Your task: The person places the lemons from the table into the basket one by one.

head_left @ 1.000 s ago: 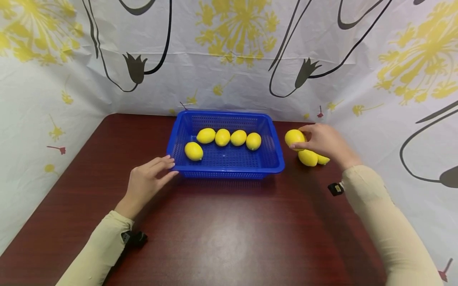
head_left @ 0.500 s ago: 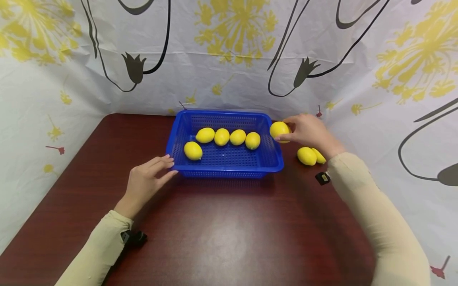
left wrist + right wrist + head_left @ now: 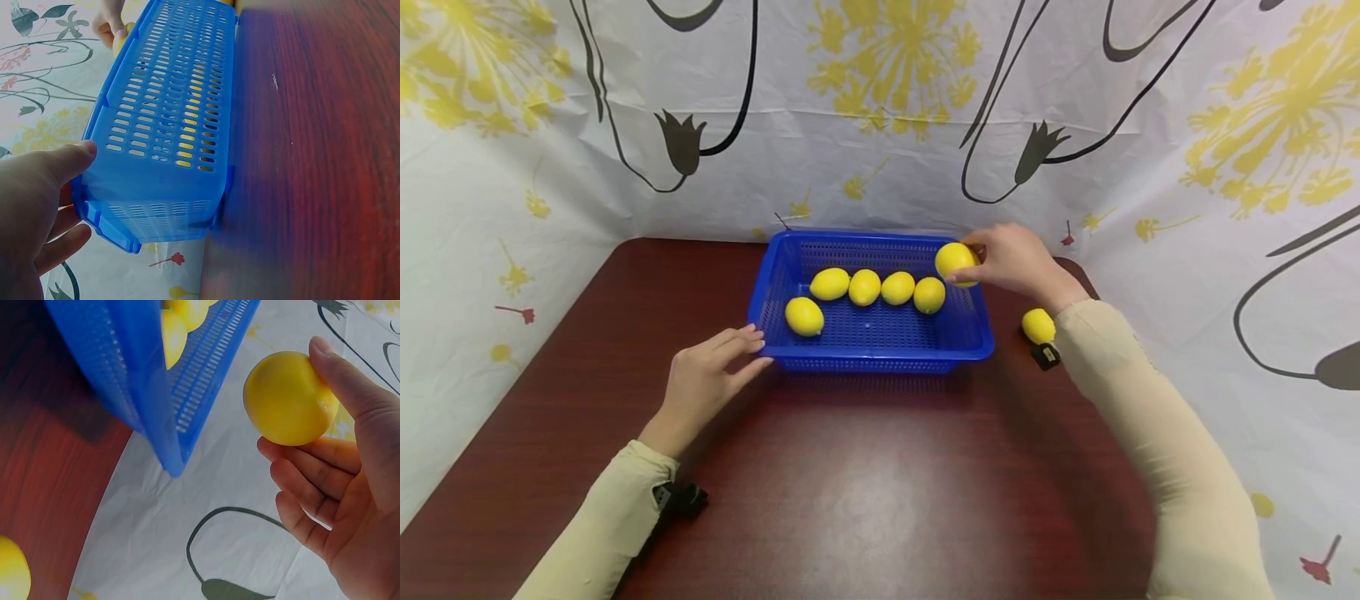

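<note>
A blue plastic basket (image 3: 872, 354) with slotted walls stands on the table, with several lemons (image 3: 865, 287) inside: a row along the back and one lemon (image 3: 805, 317) at the left. My left hand (image 3: 707, 383) holds the basket's near left corner; in the left wrist view its thumb (image 3: 78, 156) lies on the rim, fingers round the side. Over the basket's right back part, my right hand (image 3: 1015, 262) pinches a lemon (image 3: 957, 264) between thumb and fingertips. The right wrist view shows that lemon (image 3: 289, 399) above the rim level, apart from the basket.
A loose lemon (image 3: 1038, 326) lies on the dark red table (image 3: 865, 467) right of the basket, partly behind the right wrist's black camera (image 3: 1046, 357). A patterned white cloth (image 3: 865, 183) hangs behind the table and along both sides.
My right hand has carried its lemon leftward and slightly up, from beside the loose lemons to over the basket. The right sleeve now covers one loose lemon. The left hand and basket stay put.
</note>
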Available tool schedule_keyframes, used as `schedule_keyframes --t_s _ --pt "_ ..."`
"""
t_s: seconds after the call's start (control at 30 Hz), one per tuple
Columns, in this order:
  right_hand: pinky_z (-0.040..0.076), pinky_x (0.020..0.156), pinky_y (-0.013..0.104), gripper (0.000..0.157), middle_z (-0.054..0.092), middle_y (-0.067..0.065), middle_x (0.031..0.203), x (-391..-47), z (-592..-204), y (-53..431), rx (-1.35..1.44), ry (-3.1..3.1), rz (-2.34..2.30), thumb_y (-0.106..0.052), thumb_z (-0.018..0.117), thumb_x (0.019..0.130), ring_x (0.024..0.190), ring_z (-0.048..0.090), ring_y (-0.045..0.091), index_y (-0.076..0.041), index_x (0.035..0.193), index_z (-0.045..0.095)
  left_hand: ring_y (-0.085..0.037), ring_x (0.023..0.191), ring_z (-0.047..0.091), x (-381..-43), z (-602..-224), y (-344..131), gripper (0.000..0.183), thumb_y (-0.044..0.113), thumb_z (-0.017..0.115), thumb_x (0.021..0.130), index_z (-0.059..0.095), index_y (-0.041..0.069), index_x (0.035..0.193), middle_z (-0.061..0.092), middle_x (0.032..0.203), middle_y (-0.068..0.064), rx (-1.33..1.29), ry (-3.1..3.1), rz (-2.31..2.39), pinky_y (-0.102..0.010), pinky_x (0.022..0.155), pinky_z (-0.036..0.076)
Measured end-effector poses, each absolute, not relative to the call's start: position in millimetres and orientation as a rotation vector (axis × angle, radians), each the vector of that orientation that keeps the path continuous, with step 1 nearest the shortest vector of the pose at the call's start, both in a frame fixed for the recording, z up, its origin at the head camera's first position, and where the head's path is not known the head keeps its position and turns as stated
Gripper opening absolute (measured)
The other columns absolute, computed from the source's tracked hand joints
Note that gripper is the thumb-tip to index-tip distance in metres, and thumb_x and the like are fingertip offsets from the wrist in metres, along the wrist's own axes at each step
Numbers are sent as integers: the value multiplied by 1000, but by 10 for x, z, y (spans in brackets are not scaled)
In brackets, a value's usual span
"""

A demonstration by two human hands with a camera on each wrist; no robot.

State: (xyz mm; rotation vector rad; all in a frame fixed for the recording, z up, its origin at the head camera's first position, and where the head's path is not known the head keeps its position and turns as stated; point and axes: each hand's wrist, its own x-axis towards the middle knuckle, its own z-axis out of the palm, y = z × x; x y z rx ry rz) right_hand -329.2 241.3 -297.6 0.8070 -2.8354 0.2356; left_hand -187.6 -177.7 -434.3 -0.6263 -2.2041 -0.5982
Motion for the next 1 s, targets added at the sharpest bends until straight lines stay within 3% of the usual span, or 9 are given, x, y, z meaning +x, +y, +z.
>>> schedule_keyframes --t_s 0.27,0.53,1.0 --pt "43 65 32 50 70 2 82 -3391 -2962 2185 807 -2870 293 -59 78 76 70 58 20 -17 103 73 -23 101 74 -1876 -4330 -1782 39 44 75 85 77 10 103 78 103 -5 -629 -2226 -579 -38 67 59" --pt "44 69 33 48 73 2 89 -3480 -2969 1958 826 -2902 352 -56 79 77 74 59 21 -17 105 73 -23 100 75 -1872 -4330 -1783 37 40 79 83 77 9 103 78 102 -5 -628 -2233 -562 -37 67 59" --pt "38 61 30 38 60 2 68 -3580 -3020 1529 869 -2947 453 -55 76 80 60 46 18 -17 83 70 -22 105 73 -1845 -4316 -1781 36 32 85 78 76 9 104 77 106 -6 -617 -2289 -562 -37 73 60"
